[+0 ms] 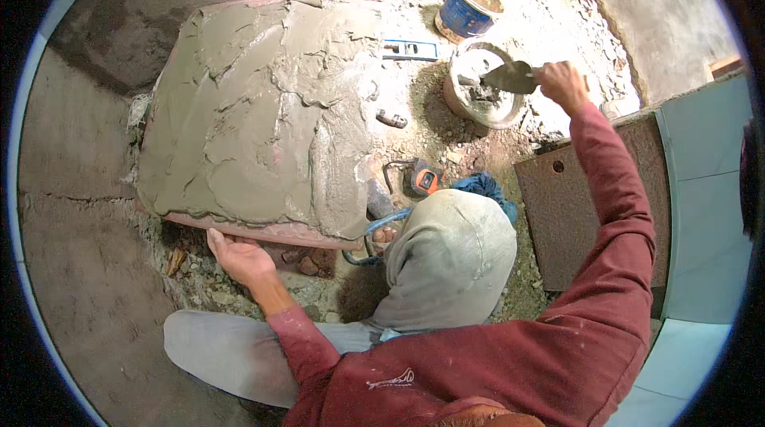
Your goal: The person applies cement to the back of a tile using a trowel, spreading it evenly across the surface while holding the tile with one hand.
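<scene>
Wet grey mortar is spread in ridges and patches over a large slab, whose pinkish edge shows along the near side. My left hand is palm up at that near edge, fingers loosely apart with the tips against or just under it; it holds nothing. In my right hand is the handle of a pointing trowel. The trowel's blade reaches over the rim of a round bucket with grey mortar inside. Whether the blade touches the mortar, I cannot tell.
A blue-and-white bucket stands behind the mortar bucket. Close by are a blue spirit level, an orange-and-black tape measure and a blue cloth. A brown board lies at right beside pale blue tiles. Rubble covers the ground; walls rise behind and left.
</scene>
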`<action>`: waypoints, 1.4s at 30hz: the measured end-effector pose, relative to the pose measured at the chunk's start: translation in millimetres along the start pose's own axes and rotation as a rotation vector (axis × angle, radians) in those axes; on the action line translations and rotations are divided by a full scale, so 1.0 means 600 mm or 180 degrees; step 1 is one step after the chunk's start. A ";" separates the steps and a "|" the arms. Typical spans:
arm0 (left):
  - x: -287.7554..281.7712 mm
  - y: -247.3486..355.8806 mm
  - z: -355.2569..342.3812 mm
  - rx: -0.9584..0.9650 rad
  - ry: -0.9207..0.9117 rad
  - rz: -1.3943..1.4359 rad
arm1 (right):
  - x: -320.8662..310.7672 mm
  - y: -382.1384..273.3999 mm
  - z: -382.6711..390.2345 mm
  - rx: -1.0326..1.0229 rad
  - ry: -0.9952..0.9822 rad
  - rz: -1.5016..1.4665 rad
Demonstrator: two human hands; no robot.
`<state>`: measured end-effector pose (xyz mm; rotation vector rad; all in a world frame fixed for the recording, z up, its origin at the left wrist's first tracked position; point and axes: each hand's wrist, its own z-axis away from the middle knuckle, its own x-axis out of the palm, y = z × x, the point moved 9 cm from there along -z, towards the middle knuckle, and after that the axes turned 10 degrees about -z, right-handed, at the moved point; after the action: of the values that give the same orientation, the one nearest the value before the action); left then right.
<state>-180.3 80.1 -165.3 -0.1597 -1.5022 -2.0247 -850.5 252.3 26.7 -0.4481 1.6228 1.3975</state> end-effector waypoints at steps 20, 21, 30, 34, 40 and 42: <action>-0.018 -0.013 -0.008 -0.0056 -0.0081 0.0030 | 0.091 -0.116 0.026 0.0066 -0.1280 -0.1151; -0.019 -0.014 -0.009 -0.0053 -0.0126 0.0022 | 0.101 -0.105 0.024 0.0203 -0.1565 -0.1361; -0.022 -0.003 -0.005 -0.0107 -0.0080 -0.0085 | 0.080 -0.008 0.041 0.0102 -0.1212 -0.1646; -0.024 0.000 -0.005 -0.0082 -0.0045 -0.0175 | 0.051 -0.019 0.053 -0.0651 0.0207 -0.1028; -0.031 -0.001 -0.006 -0.0072 -0.0065 -0.0206 | 0.076 -0.132 0.045 -0.0718 -0.0329 0.0231; -0.024 0.003 0.001 -0.0055 -0.0048 -0.0179 | 0.054 -0.118 0.033 -0.0727 -0.0291 -0.0272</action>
<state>-168.1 85.9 -169.8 -0.1413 -1.5143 -2.0856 -805.2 258.9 -39.3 -0.5710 1.3611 1.5226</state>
